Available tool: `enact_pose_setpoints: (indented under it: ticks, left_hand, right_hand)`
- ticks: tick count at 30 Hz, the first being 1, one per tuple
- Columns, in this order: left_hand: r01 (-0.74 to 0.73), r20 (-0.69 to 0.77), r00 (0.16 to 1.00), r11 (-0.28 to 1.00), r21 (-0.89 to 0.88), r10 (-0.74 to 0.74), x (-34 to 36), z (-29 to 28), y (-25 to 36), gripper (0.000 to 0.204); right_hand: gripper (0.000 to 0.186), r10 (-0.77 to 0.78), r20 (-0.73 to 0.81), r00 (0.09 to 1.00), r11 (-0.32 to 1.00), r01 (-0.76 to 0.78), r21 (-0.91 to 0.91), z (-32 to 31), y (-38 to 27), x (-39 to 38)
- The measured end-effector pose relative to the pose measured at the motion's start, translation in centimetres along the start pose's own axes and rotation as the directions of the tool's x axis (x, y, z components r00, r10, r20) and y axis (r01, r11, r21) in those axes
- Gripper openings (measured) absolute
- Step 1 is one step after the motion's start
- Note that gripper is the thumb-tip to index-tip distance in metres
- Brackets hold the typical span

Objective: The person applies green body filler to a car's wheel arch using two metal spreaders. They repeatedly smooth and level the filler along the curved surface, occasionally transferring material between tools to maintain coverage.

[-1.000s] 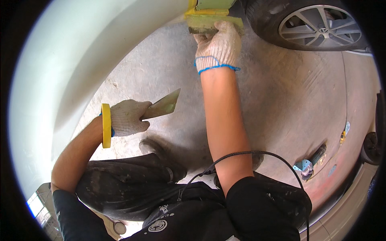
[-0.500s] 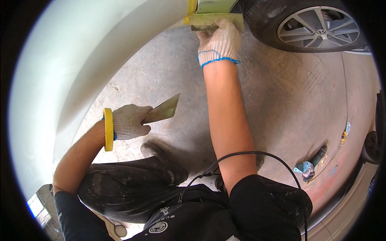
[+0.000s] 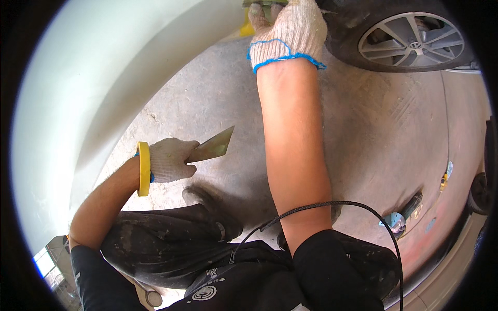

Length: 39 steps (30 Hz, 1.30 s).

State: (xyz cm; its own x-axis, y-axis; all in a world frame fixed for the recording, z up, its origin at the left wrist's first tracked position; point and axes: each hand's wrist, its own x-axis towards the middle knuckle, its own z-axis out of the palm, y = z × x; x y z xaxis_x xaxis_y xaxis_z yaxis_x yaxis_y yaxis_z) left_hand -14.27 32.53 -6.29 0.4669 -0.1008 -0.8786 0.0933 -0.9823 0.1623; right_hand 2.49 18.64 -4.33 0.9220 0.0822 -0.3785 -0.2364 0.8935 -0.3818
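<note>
My left hand [image 3: 172, 158], in a knitted work glove, is closed around a putty knife [image 3: 213, 145]. Its blade carries a greenish film and points up to the right, above the floor. A yellow roll of tape [image 3: 143, 170] hangs around the left wrist. Stretched forward to the top edge, my gloved right hand [image 3: 290, 28] grips a wide greenish spreader [image 3: 265, 2], mostly cut off by the frame. It is beside the lower edge of the pale car body panel [image 3: 119, 57], where a yellow tape strip [image 3: 247, 28] shows. Contact between spreader and panel cannot be made out.
A car wheel [image 3: 412, 42] stands at the upper right. On the concrete floor [image 3: 363, 129] lie a power tool [image 3: 407, 215] and a small yellow-handled tool [image 3: 444, 179]. A black cord [image 3: 358, 204] loops across my right arm. Another vehicle's edge [image 3: 436, 282] curves along the lower right.
My right hand has moved farther up and forward, carrying the spreader mostly out of the picture. The left hand with the putty knife has barely shifted.
</note>
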Motion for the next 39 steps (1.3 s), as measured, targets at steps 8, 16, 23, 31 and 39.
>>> enact_pose_setpoints:
  ticks: [8,16,23,31,39]
  left_hand:
    - [-0.012,-0.051,0.999,1.000,-0.005,0.011,-0.2,-0.3,0.3,0.037]
    - [-0.024,-0.026,0.999,0.999,0.035,0.025,-0.1,0.0,-0.1,0.045]
    - [-0.016,-0.034,0.999,1.000,-0.001,0.016,-0.2,0.1,0.2,0.040]
    - [-0.003,-0.011,1.000,1.000,0.018,0.004,-0.2,0.4,-0.3,0.045]
    - [-0.027,-0.066,0.997,1.000,0.006,0.027,-0.4,-0.3,0.1,0.043]
  right_hand:
    - [0.055,-0.012,-0.148,0.989,0.997,0.023,0.072,-6.8,1.4,0.7]
    - [0.064,-0.059,-0.068,0.996,0.997,0.055,-0.053,-8.0,1.3,3.4]
    - [0.071,-0.074,0.049,0.996,0.997,0.073,0.012,-7.0,1.5,4.3]
    - [0.075,-0.068,-0.092,0.993,0.997,0.064,-0.040,-2.4,-0.2,1.4]
    - [0.073,-0.053,0.009,0.999,0.993,0.052,0.109,-8.1,1.0,1.4]
